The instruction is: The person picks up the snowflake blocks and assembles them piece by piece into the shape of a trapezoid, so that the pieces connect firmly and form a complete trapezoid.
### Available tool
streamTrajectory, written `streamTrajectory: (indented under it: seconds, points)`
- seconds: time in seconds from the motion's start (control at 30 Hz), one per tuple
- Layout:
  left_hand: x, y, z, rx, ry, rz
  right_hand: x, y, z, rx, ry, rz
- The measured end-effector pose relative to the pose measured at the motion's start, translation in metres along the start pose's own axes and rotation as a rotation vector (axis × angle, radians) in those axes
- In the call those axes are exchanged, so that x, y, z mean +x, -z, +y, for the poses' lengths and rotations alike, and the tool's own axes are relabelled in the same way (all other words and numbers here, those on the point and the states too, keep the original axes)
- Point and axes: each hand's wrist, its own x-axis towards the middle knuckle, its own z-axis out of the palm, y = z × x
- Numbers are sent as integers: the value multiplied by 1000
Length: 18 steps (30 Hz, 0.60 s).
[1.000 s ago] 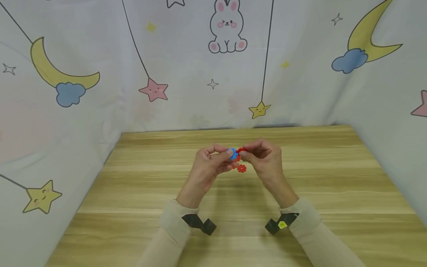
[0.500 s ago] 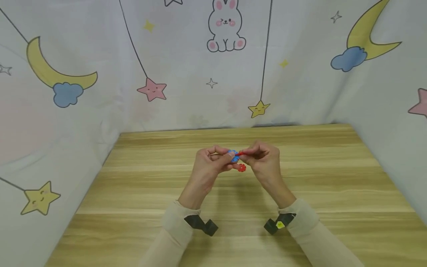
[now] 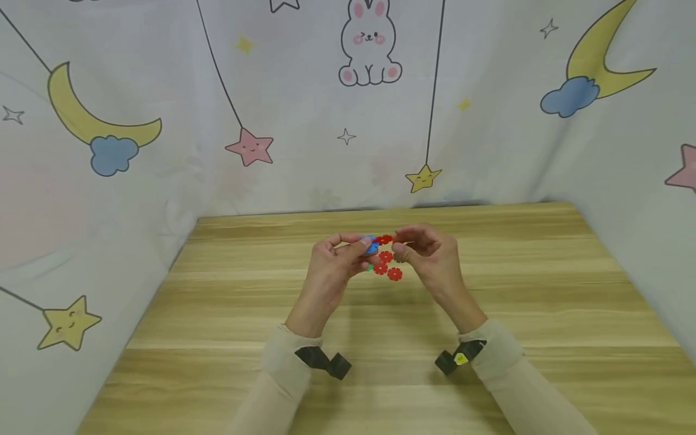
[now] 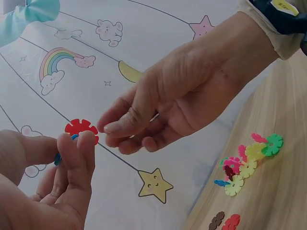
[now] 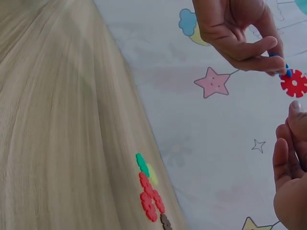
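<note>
Between thumb and fingers, the left hand (image 3: 337,266) pinches a blue notched disc (image 3: 372,246). A red notched disc (image 3: 385,240) is joined to the blue one and sticks out toward the right; in the left wrist view this red disc (image 4: 80,128) stands above the fingertips. The right hand (image 3: 432,260) is just to the right of the red disc, thumb and index close together, with a small gap to the disc and nothing held. In the right wrist view the red disc (image 5: 294,83) hangs between the two hands.
Beyond the hands, several red discs (image 3: 394,274) lie on the wooden table (image 3: 244,302). The left wrist view shows green (image 4: 274,144), yellow, pink, blue and brown discs on it. A printed white cloth (image 3: 304,103) surrounds the table's back and sides.
The right hand has let go of the red disc and moved slightly right. The left hand has shifted left with the joined discs, bringing more red discs on the table into view.
</note>
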Motion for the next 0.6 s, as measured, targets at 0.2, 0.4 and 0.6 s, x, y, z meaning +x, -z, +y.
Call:
streamTrajectory:
  seconds: [0.2, 0.4, 0.6]
  points:
    - [4, 11, 7, -15, -13, 97, 4, 7, 24, -76, -111, 17]
    - [7, 18, 11, -47, -21, 134, 4, 11, 53, -225, -245, -41]
    - [7, 18, 12, -80, -22, 128, -1, 11, 70, -443, -274, -163]
